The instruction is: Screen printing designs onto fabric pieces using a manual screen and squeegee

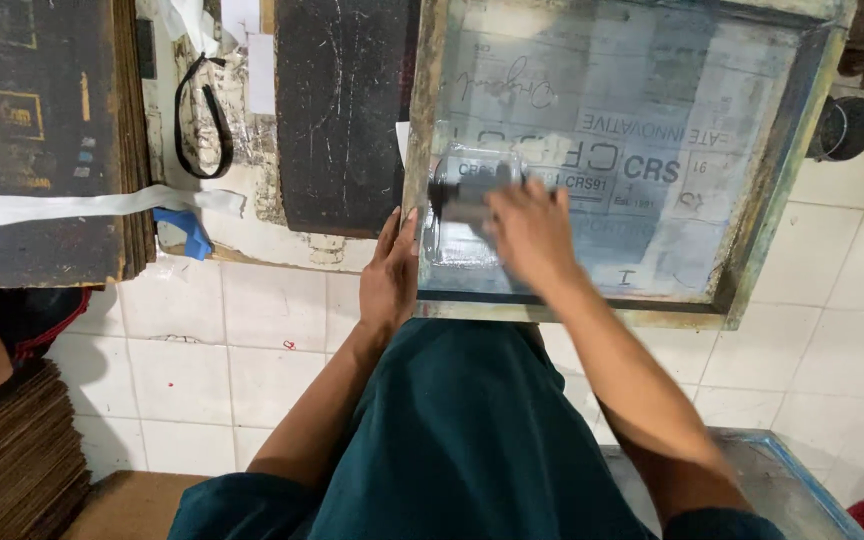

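Both hands work a wooden-framed printing screen (752,200) lying flat on the white tiled floor (232,370). Left hand (389,275), fingers flat and together, braces the frame's near-left edge. Right hand (530,232), fingers curled, grips a blurred squeegee (467,195) on the mesh. Should the brace slip, the frame could shift and smear the print.

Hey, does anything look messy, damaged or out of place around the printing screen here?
Nothing is spilled. The screen frame is stained and worn along its edges, and the board beside it is torn and flaking with a loose black strap lying on it. The left hand steadies the frame while the right hand drags a squeegee.
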